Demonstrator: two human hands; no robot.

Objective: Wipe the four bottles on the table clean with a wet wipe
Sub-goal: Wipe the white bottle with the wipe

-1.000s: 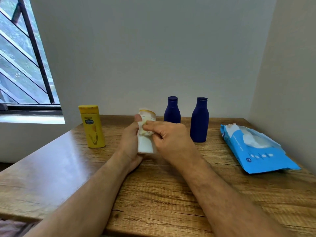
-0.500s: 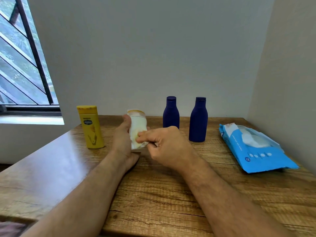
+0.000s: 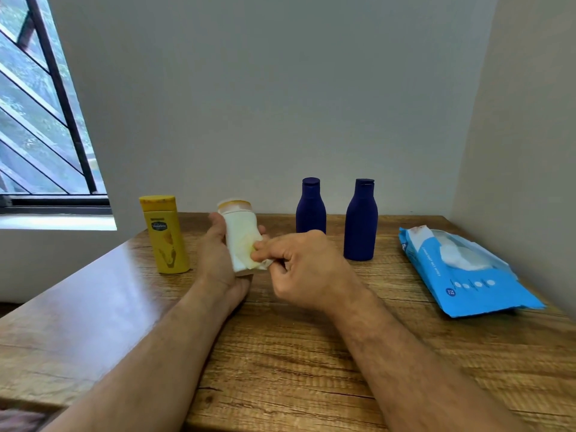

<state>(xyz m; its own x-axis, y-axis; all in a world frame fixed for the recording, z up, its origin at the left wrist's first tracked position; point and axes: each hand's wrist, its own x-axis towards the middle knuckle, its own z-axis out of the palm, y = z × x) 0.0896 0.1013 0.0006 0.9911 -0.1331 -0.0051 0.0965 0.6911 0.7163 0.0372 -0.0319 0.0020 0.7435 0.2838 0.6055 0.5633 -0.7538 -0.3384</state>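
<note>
My left hand (image 3: 218, 257) grips a white bottle (image 3: 240, 232) with a stained orange-rimmed cap, holding it upright just above the wooden table (image 3: 280, 353). My right hand (image 3: 305, 269) pinches a yellow-stained wet wipe (image 3: 258, 260) against the bottle's lower right side. A yellow bottle (image 3: 164, 235) stands to the left of my hands. Two dark blue bottles stand behind: one (image 3: 310, 207) partly behind my right hand, the other (image 3: 361, 221) further right.
A blue pack of wet wipes (image 3: 467, 272) lies open at the right side of the table, near the side wall. A barred window (image 3: 40, 120) is at the far left. The back wall rises right behind the bottles.
The wipe in my right hand has slid from the bottle's top down to its lower part. The white bottle has shifted a little to the left with my left hand.
</note>
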